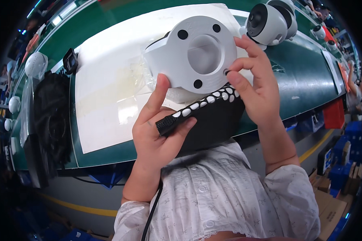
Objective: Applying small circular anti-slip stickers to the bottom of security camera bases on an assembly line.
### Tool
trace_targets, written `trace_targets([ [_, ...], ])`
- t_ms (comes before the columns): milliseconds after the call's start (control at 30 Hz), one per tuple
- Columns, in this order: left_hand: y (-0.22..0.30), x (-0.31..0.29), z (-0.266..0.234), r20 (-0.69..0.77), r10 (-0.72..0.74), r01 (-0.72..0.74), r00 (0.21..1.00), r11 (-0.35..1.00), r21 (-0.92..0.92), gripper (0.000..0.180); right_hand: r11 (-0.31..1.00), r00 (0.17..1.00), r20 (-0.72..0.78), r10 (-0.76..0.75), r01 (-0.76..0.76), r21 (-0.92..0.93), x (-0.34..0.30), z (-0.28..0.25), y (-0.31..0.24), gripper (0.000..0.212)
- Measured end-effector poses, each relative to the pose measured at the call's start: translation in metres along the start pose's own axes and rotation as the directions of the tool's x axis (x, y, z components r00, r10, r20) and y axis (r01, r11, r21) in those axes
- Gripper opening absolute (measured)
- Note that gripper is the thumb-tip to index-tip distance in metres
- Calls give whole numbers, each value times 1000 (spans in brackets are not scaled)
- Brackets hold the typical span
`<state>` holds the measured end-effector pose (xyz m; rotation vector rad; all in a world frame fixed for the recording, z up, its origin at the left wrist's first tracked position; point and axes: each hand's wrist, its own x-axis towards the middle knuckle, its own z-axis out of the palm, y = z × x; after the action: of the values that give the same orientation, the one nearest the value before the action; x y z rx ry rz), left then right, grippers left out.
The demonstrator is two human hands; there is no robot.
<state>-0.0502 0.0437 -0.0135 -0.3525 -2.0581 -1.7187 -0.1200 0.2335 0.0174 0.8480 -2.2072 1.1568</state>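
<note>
A white round camera base (180, 56), with a large central hole, faces up from the table. Three black round foot pads (198, 84) sit on its ring. At the ring's lower right, my right hand (256, 86) pinches another small black pad (226, 72) between thumb and index finger, against or just over the surface; contact is hard to tell. The other right fingers are spread beside the base. My left hand (155, 132) grips a black sheet of pads (193, 106), its strip dotted with white oval gaps, and its raised index finger is against the base's lower left.
A white board (104, 116) covers part of the green table (297, 92). White dome cameras (267, 26) stand at the far right. To the left are a black bracket-like part (70, 61) and a black bag (52, 112). A red bin (334, 114) hangs beyond the table's right edge.
</note>
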Motion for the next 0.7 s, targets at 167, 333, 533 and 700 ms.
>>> trace_targets([
  [167, 1, 0, 0, -11, -29, 29, 1000, 999, -36, 16, 943, 992, 96, -83, 109, -315, 0, -11, -15, 15],
  [333, 0, 0, -1, 14, -7, 7, 1000, 1000, 8, 16, 787, 933, 358, -23, 238, -569, -4, -22, -36, 27],
  [533, -1, 0, 0, 7, -9, 9, 1000, 1000, -9, 15, 531, 768, 461, 444, -640, 555, 20, -4, 3, 40],
  [700, -3, 0, -2, 56, 69, -70, 996, 997, 26, 14, 495, 759, 551, 348, -648, 579, 23, -4, 6, 43],
])
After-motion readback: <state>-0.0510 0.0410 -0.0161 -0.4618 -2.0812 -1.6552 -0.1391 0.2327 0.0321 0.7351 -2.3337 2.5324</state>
